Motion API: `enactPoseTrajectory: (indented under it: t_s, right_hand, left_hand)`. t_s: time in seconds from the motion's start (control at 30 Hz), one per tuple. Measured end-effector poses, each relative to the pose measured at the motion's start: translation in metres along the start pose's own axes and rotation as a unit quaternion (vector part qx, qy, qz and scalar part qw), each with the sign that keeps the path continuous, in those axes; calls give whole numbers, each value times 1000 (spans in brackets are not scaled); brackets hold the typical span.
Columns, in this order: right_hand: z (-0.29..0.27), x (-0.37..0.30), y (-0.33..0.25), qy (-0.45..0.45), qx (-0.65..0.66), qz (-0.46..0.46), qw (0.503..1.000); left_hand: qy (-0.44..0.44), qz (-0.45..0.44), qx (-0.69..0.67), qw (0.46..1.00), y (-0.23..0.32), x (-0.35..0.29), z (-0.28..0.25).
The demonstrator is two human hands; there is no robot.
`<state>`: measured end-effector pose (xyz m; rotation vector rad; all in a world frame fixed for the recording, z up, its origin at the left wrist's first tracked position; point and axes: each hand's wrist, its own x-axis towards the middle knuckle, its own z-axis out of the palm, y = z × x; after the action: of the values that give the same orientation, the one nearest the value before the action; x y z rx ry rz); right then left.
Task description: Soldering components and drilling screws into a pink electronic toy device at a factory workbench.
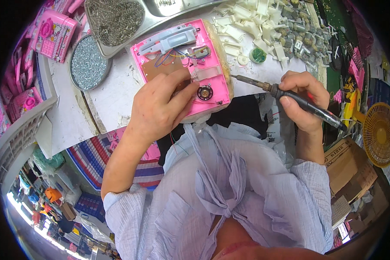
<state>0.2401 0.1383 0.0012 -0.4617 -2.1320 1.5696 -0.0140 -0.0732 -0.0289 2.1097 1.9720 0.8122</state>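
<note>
In front of me lies an open pink plastic toy shell [221,88] on a padded, film-wrapped block. Inside it are a brown circuit board [154,69], a grey plastic part [169,40], a small motor [201,52], thin coloured wires [162,59] and a round black speaker [205,92]. My left hand [158,102] reaches over the shell, fingers bent and closed beside the speaker; what they pinch is hidden. Thin wires hang below it. My right hand [305,97] grips a soldering iron [307,105], its tip just right of the shell.
A round dish of small screws [89,63] stands left, below a metal tray of springs [115,19]. White plastic parts [247,21] and grey motors [300,39] are heaped at far right, near a small green-filled pot [258,55]. Pink toy cases [54,34] crowd the left.
</note>
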Motion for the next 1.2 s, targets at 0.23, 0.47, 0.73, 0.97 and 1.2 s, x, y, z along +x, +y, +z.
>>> enactPoseTrajectory:
  t_s: [0.23, 0.47, 0.73, 0.97, 1.2]
  right_hand:
    - [-22, -24, -4, 91, 22, 59, 994]
    - [-150, -67, -4, 461, -69, -32, 884]
    - [-222, -47, 17, 560, -149, 13, 815]
    - [-244, -57, 13, 605, -28, -19, 796]
    - [-219, -11, 53, 552, 116, 192, 803]
  left_hand:
    - [7, -20, 0, 1000, 3, 3, -1]
    - [55, -20, -4, 998, 0, -3, 11]
    - [77, -13, -5, 997, 0, -5, 12]
    - [67, -43, -29, 996, 1, -8, 11]
    - [85, -48, -26, 995, -1, -9, 14]
